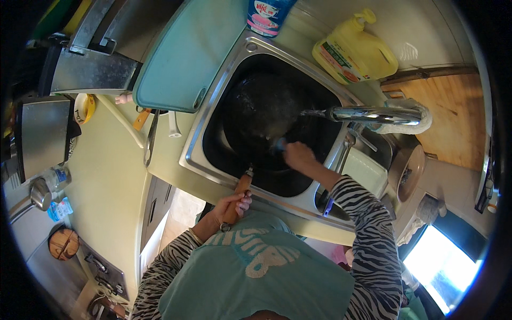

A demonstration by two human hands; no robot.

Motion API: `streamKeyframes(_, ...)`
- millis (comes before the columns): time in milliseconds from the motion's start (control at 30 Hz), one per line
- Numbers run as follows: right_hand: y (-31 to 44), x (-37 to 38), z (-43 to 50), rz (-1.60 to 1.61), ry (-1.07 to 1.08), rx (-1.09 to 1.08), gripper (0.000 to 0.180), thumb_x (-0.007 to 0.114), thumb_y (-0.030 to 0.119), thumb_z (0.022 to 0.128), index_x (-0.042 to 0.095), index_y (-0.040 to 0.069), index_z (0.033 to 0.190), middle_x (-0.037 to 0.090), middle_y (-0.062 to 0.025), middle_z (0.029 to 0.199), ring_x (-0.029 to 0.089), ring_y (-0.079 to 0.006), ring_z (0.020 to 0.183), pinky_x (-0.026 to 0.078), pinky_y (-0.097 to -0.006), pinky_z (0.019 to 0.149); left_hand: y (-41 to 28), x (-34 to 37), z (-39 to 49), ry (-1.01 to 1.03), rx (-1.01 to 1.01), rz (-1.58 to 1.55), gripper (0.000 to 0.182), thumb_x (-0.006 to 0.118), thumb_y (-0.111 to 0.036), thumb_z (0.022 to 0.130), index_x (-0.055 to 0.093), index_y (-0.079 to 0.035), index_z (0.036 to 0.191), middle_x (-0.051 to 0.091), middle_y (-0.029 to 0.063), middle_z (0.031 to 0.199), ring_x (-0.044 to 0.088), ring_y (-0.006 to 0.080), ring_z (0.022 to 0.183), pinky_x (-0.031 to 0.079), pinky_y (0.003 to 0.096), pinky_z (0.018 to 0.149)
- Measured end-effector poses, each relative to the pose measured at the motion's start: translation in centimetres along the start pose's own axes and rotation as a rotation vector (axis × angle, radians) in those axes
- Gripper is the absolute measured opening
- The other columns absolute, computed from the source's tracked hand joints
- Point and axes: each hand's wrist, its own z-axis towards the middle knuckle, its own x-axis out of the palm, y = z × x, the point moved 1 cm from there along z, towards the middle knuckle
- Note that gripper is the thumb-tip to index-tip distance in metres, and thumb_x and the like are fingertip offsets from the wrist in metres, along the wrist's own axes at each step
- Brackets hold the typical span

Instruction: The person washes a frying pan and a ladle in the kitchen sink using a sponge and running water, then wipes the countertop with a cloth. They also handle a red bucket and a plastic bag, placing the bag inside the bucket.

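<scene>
My left hand (235, 206) is closed around the wooden handle (242, 188) of a dark wok (256, 116), which lies in the black basin of a steel-rimmed sink (198, 150). Inside the wok, near its right side, my right hand (299, 156) grips a small blue scrubber (280, 145), blurred; its exact kind cannot be told. Above the basin reaches a chrome faucet (360, 115), with water coming from its tip into the wok.
A teal cutting board (180, 56) leans left of the sink. Behind stand a blue bottle (267, 16) and a yellow jug (352, 52). At the right are a pale green tray (365, 170), a round bowl (412, 172) and a wooden board (448, 116). Kitchen tongs (150, 140) lie on the left counter.
</scene>
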Motion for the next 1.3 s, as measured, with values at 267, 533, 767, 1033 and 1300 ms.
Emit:
streamKeyframes(267,6.5,0.9,9.5,0.084,-0.341,-0.072,0.055,0.050,0.017,0.091,0.034,0.013,0.144,0.064,-0.0261,0.095,0.066,-0.0407,0.084,0.054,-0.0481,0.074,1.2,3.8,0.2,0.184,-0.048,-0.141,0.008,0.049,-0.008,0.095,0.051,-0.004,0.089,0.045,-0.0031,0.063,0.040,0.0015,0.041,0.037,0.0136,0.036)
streamKeyframes(533,-1.9,-4.0,7.4,-0.211,-0.180,0.279,0.034,0.062,0.008,0.087,0.060,0.003,0.121,0.064,-0.0187,0.111,0.065,-0.0329,0.096,0.058,-0.0415,0.068,2.8,9.1,-1.0,0.013,0.004,-0.176,0.013,0.053,-0.008,0.093,0.050,-0.006,0.080,0.045,-0.0039,0.062,0.042,0.0006,0.044,0.038,0.0131,0.038)
streamKeyframes(767,-2.1,-0.2,-2.1,-0.161,0.115,0.095,0.026,0.063,0.010,0.083,0.066,0.006,0.109,0.063,-0.0195,0.115,0.064,-0.0349,0.099,0.055,-0.0452,0.077,4.7,9.6,-1.7,-0.239,0.195,0.385,0.014,0.060,-0.007,0.087,0.046,-0.007,0.084,0.044,-0.0024,0.065,0.042,0.0041,0.049,0.037,0.0200,0.040)
streamKeyframes(1033,1.5,2.0,-8.3,0.119,-0.079,-0.129,0.034,0.061,0.024,0.085,0.063,0.017,0.118,0.067,-0.0187,0.090,0.066,-0.0370,0.086,0.053,-0.0467,0.076,8.3,10.8,-3.5,-0.526,0.482,0.811,0.025,0.061,-0.005,0.084,0.038,-0.005,0.094,0.046,0.0056,0.068,0.045,0.0126,0.050,0.039,0.0269,0.042)
streamKeyframes(1300,3.6,1.1,-12.3,0.239,-0.308,-0.071,0.041,0.061,0.028,0.085,0.058,0.020,0.125,0.066,-0.0206,0.083,0.065,-0.0386,0.078,0.053,-0.0471,0.071,9.1,11.5,-4.7,-0.580,0.579,0.943,0.023,0.060,-0.007,0.084,0.040,-0.005,0.095,0.045,0.0037,0.068,0.044,0.0106,0.048,0.038,0.0261,0.040)
